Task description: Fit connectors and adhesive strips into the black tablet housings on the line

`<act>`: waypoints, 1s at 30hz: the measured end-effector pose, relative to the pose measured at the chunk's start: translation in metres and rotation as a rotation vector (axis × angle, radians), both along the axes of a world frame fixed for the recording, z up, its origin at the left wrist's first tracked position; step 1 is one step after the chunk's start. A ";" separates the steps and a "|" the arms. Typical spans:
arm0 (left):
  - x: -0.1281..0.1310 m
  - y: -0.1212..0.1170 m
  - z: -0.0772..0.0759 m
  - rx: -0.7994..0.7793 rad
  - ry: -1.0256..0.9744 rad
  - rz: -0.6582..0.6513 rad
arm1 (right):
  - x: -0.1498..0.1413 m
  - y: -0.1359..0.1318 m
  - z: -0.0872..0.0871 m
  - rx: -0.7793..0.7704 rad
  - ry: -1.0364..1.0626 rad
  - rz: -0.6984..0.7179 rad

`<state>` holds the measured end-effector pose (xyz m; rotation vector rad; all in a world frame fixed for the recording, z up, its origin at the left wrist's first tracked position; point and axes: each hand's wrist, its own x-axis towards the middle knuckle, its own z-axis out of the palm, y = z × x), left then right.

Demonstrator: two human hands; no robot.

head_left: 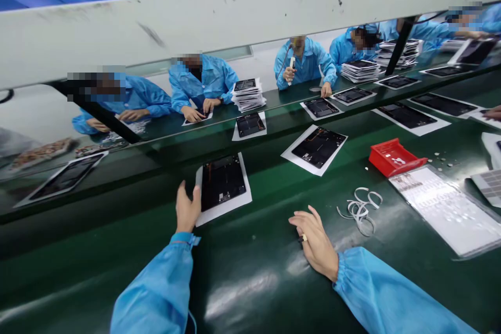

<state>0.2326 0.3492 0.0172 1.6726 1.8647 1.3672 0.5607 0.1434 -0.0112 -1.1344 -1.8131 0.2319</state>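
At lower left, the open left hand (186, 209) rests against the edge of the paper (225, 213) under a dark tablet (222, 182). Open green belt (250, 250) separates it from the right hand (315, 242), curled on a small dark object (301, 239), near white strips (359, 211); a red tray (393, 157) sits farther right.

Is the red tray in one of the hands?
No, the red tray sits on the green belt, away from the left hand and right hand.
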 end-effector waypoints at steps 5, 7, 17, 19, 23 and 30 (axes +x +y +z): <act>0.053 -0.055 -0.017 0.135 0.169 -0.199 | 0.006 0.001 0.003 -0.090 0.005 0.015; 0.086 -0.098 -0.027 0.093 0.234 -0.404 | 0.010 0.005 0.008 -0.186 -0.086 -0.039; 0.151 -0.226 -0.018 -0.092 0.514 -0.978 | 0.014 0.124 0.039 -0.568 -0.792 -0.470; 0.149 -0.223 -0.020 -0.105 0.476 -0.973 | 0.018 0.150 0.040 -0.585 -0.856 -0.515; 0.148 -0.218 -0.024 -0.076 0.439 -0.998 | 0.023 0.185 0.045 -0.633 -0.974 -0.539; 0.146 -0.218 -0.024 -0.034 0.395 -1.012 | 0.019 0.218 0.053 -0.755 -1.054 -0.469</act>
